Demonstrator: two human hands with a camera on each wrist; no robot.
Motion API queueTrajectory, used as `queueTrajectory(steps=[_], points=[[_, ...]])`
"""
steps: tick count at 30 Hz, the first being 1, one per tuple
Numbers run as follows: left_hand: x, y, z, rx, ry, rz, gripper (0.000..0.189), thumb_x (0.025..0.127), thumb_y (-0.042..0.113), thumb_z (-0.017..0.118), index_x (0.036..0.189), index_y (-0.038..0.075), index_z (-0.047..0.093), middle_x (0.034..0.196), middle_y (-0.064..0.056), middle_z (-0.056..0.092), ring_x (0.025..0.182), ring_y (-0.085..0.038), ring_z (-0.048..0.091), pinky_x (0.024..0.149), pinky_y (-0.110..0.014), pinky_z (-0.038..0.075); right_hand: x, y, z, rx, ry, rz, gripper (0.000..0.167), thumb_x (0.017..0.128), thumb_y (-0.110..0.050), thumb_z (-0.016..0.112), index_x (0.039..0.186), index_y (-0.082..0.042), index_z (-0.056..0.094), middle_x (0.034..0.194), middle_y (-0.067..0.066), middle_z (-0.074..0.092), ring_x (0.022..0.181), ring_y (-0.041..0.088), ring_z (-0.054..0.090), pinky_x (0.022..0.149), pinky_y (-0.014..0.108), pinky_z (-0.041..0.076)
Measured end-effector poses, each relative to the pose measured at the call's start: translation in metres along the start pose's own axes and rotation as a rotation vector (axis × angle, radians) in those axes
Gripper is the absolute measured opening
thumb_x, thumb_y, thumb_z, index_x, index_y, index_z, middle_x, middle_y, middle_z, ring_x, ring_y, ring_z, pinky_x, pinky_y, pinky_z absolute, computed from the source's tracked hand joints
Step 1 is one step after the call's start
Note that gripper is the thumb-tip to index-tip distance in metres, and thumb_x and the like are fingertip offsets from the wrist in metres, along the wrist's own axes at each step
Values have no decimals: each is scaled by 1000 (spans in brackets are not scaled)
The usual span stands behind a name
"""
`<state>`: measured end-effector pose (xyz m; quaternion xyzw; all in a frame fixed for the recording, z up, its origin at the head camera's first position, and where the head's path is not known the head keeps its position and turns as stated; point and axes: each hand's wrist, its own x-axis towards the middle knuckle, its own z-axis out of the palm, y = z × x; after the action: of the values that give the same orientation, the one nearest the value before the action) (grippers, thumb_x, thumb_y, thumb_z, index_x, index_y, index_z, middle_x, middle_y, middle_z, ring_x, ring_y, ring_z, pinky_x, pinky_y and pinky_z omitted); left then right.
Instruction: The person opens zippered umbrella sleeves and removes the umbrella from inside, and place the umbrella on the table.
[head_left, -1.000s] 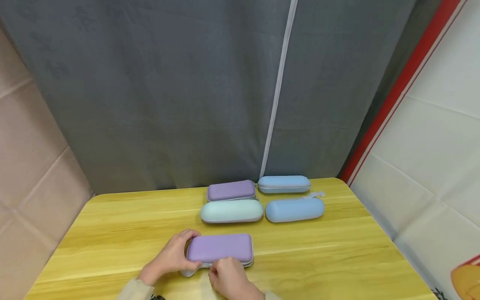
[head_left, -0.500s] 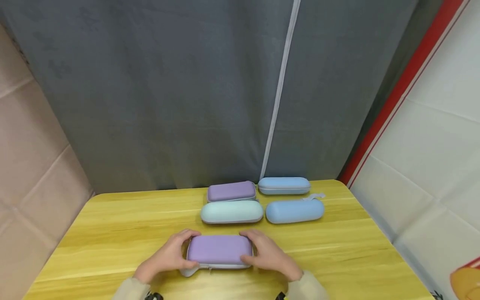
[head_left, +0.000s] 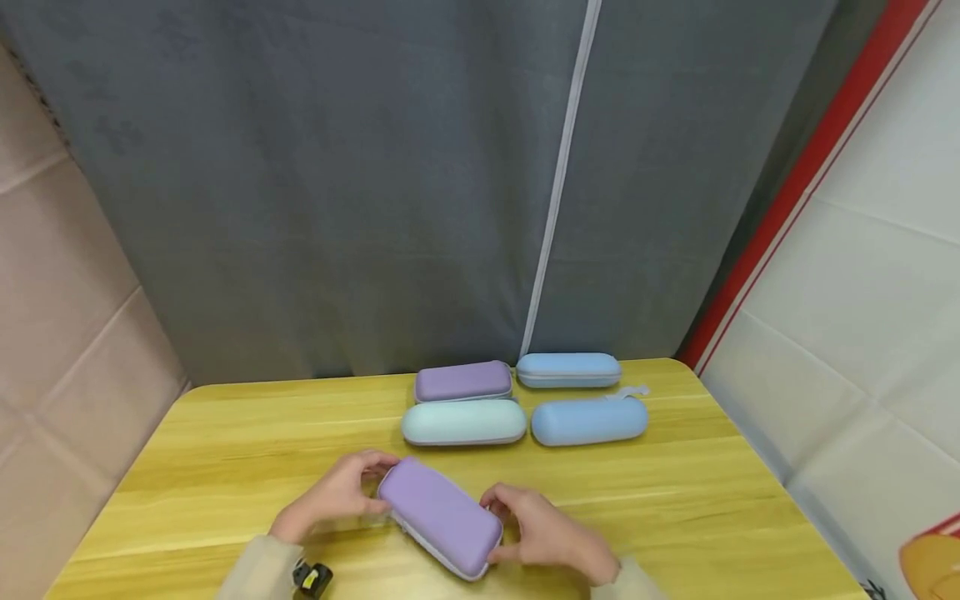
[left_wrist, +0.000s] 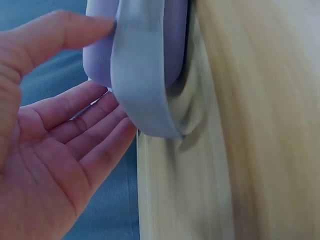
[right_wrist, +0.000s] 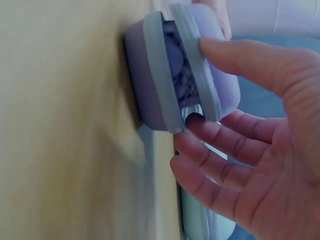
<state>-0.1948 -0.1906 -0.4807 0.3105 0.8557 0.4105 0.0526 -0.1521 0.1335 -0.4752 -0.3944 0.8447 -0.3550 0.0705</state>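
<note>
A purple hard-shell zip case lies at an angle on the table in the head view, its right end nearer the person. My left hand holds its far left end, thumb and fingers on either side. Beside that thumb, the grey strap loops off the end in the left wrist view. At the other end my right hand grips the case, its thumb on the lid's grey zip edge in the right wrist view. There the zip gapes, and dark purplish contents show inside.
Behind the held case stand a mint case, another purple case and two blue cases, one at the back and one in front with a strap. A grey curtain hangs behind the wooden table.
My right hand has gone from the case's front zip edge to its right end. The case has since turned, that end swinging toward the person. My left hand stays at the left end.
</note>
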Motion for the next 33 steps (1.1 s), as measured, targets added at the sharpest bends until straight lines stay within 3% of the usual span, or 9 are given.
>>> queueTrajectory(steps=[6,14,17,22,25,29,33], points=[[9,5,5,45,30,76,43,69,-2,71,110,-5,62,105,-11,64,95,-24,61,85,-37,50,-4,-12,16,108,3,-33,42,73,-24,81,99,-13,50,76,-11,54,66,-1,52,56,13,45],[21,12,21,173,154,192,40,66,-12,63,105,-4,64,101,-11,65,88,-23,61,78,-35,52,-5,-28,39,318,43,37,38,73,-21,80,90,-12,48,69,-6,55,60,-6,49,51,15,45],[25,18,30,229,210,175,38,68,-13,62,105,-4,65,102,-10,65,89,-21,61,76,-34,51,-5,-32,45,386,52,55,34,75,-17,78,88,-8,48,69,-3,56,61,-5,50,53,16,46],[22,35,43,365,319,40,34,71,-10,60,105,-5,66,106,-10,63,98,-24,59,83,-39,49,-5,-32,42,486,-41,68,21,84,-13,70,91,-6,52,74,-7,56,65,-4,53,58,18,49],[16,54,52,422,404,-107,33,75,3,66,107,-6,65,106,-13,61,99,-28,59,82,-42,49,-4,-27,34,441,-58,37,6,88,-7,62,91,-4,57,74,-9,57,65,-5,52,58,18,49],[9,81,69,432,429,-340,69,73,37,74,120,-9,55,109,-19,56,93,-32,58,70,-45,51,0,-20,27,268,98,-12,8,83,7,55,85,1,61,67,0,60,60,-8,48,52,15,46],[9,97,84,423,407,-455,99,61,51,77,128,-14,44,112,-24,50,86,-32,56,60,-44,50,6,-17,25,179,238,23,8,83,7,57,79,2,62,61,1,59,53,-9,45,46,13,43]])
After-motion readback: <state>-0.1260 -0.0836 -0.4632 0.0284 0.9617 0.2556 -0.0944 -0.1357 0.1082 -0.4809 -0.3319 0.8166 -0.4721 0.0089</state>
